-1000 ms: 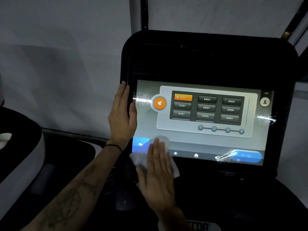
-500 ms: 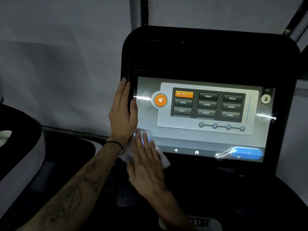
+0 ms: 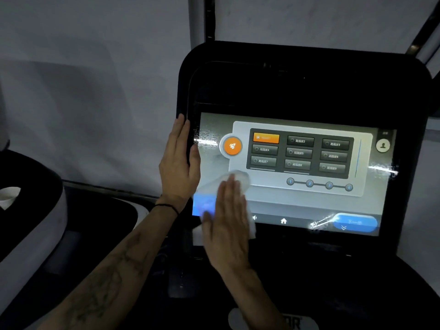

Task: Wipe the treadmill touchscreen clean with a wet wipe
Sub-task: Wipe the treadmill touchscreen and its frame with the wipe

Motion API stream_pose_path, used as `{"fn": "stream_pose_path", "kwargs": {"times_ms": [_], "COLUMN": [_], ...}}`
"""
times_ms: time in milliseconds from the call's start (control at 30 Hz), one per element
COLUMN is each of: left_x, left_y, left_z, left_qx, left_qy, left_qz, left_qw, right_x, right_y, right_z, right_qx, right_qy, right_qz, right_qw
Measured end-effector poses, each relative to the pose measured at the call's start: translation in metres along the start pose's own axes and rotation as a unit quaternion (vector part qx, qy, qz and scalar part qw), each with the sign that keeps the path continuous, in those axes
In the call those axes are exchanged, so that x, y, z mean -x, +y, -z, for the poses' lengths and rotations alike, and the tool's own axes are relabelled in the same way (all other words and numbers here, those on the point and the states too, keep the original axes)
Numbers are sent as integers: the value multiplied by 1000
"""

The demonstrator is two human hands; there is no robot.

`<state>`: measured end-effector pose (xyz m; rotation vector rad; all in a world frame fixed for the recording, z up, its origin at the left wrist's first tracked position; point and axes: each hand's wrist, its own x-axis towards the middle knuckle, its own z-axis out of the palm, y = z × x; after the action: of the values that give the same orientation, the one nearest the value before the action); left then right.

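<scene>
The lit treadmill touchscreen [image 3: 297, 198] shows a grey menu with dark buttons, set in a black console frame [image 3: 304, 86]. My right hand [image 3: 226, 222] lies flat with fingers together, pressing a white wet wipe [image 3: 240, 178] against the screen's lower left part. The wipe sticks out above my fingertips and to the right of my palm. My left hand [image 3: 177, 160] holds the left edge of the console frame, thumb on the screen side, a dark band on its wrist. Wet streaks glint at the screen's left and right edges.
A white and black machine housing [image 3: 31, 229] sits at the left, with a white cup-like thing [image 3: 9, 196] in it. A pale wall [image 3: 95, 91] stands behind the console. Below the screen lies the dark console deck [image 3: 333, 282] with a white logo patch.
My right hand with the wipe slid left to the screen's corner, then moved up and right onto the lower left of the screen. My left hand stayed on the frame edge.
</scene>
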<state>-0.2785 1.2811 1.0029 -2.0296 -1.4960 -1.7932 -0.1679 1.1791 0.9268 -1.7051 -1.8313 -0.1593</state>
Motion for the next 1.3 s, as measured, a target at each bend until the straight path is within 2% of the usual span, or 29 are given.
{"fn": "stream_pose_path", "kwargs": {"times_ms": [67,167,233,333,400,500,600,700,800,900,1000,1100,1200,1300], "left_x": [0,0,0,0,0,-1,-1,0,-1,-2,-2,-3,-2,-3], "left_y": [0,0,0,-2,-2,-2,0,0,-2,-5,-7,-7,-6,-6], "left_z": [-1,-1,0,0,-2,-2,0,3,1,0,0,0,1,1], "left_qx": [1,-1,-3,-8,-6,-3,7,34,63,83,96,101,109,106], "left_qy": [5,6,-2,-4,0,6,-5,-12,-9,-4,-6,-9,-9,-7], "left_qz": [1,0,-1,2,0,-3,7,11,7,-3,-7,-11,-10,-16], "left_qw": [1000,1000,1000,1000,1000,1000,1000,999,998,997,995,995,994,994], "right_x": [22,54,31,-7,8,55,24,-21,-4,27,-11,-55,-33,-8], "right_y": [7,-14,-26,-18,-9,-12,-25,-17,7,2,-17,-4,11,-8], "right_z": [2,-10,-12,-1,5,-2,-10,5,16,9,9,22,24,11], "right_qx": [-2,-18,-15,-37,-14,4,-15,-31,4,-11,-12,2,-8,-28], "right_qy": [22,2,-11,-19,6,-14,-61,-63,-24,-56,-69,-35,5,-35], "right_qz": [-29,63,104,14,-14,65,122,89,50,96,135,93,20,107], "right_qw": [999,998,994,999,1000,998,991,994,998,994,988,995,1000,993]}}
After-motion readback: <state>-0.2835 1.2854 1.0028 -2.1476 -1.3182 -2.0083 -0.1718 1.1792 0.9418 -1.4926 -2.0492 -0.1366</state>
